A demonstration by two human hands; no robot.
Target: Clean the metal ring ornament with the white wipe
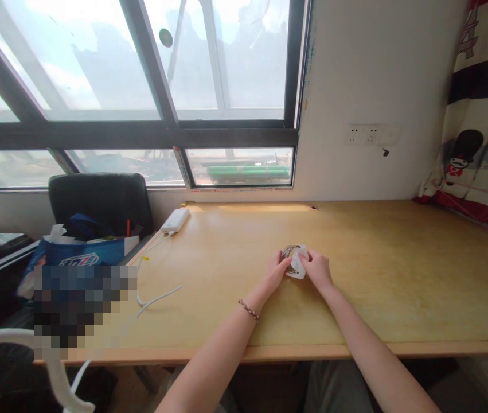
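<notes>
My left hand (276, 271) and my right hand (317, 268) meet over the middle of a light wooden desk (381, 287). Between them they pinch a small white packet (295, 261) with a dark printed patch; what it is I cannot make out. Fingers of both hands are curled round its edges. The packet rests on or just above the desk top. A beaded bracelet (249, 310) sits on my left wrist.
A white power bank (175, 220) with a white cable (157, 298) lies at the desk's back left. A black chair (101, 201) holding a blue bag (80, 258) stands to the left. Window behind, wall sockets (364, 135) and a patterned curtain (480, 137) at right.
</notes>
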